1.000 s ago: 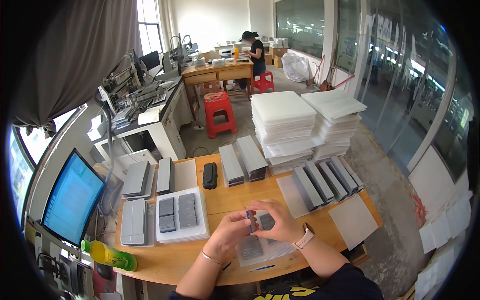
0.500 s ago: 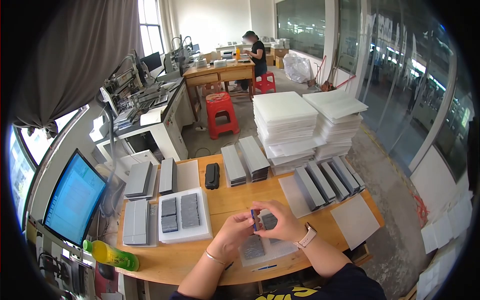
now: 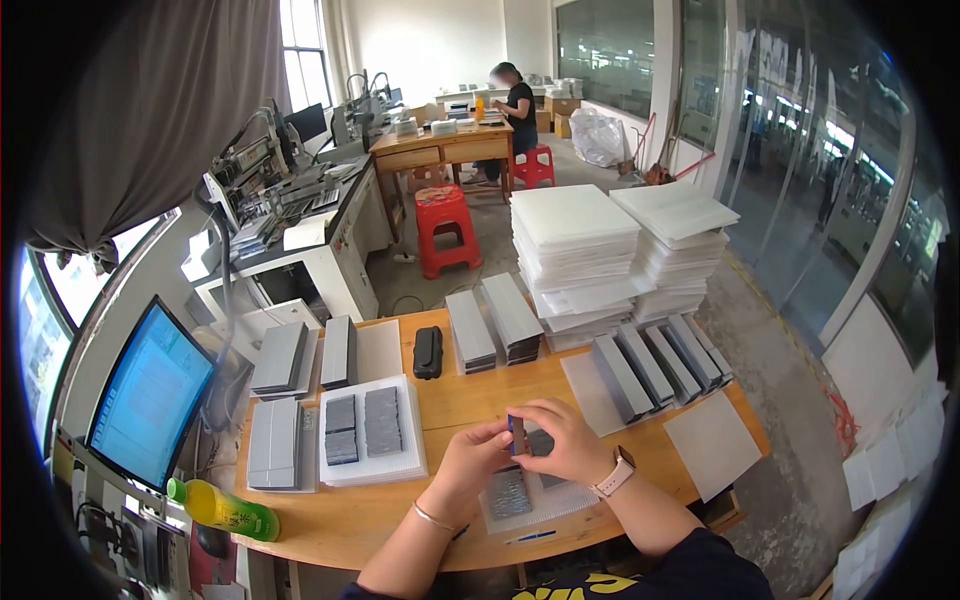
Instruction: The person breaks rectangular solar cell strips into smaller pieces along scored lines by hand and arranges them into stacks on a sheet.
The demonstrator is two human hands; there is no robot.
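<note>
1. A small, flat dark piece [image 3: 518,436] with a blue edge stood upright between two bare hands, above the near part of a wooden tabletop [image 3: 450,400]; clock directions run from this piece.
2. The right hand [image 3: 568,445], on the 3 o'clock side, had its grip clamped on the piece, fingers at the upper end and thumb at the lower. Its wrist wore a watch [image 3: 625,461].
3. The left hand [image 3: 478,455], on the 9 o'clock side, touched the piece with its fingertips; whether its grip pinched the piece could not be told.
4. Below the hands, a white sheet [image 3: 545,508] bore grey plates [image 3: 511,494]; a blue pen [image 3: 531,537] lay at 6 o'clock.
5. At 9 o'clock, a white stack [image 3: 413,462] carried more dark grey plates.
6. Between 10 and 11 o'clock lay a black case [image 3: 428,352]; at 2 o'clock stood a row of grey stacks [image 3: 655,365].
7. Between 8 and 9 o'clock, a green-capped bottle [image 3: 228,511] lay tilted.
8. Far off at 12 o'clock, another person [image 3: 520,108] sat at a desk.
</note>
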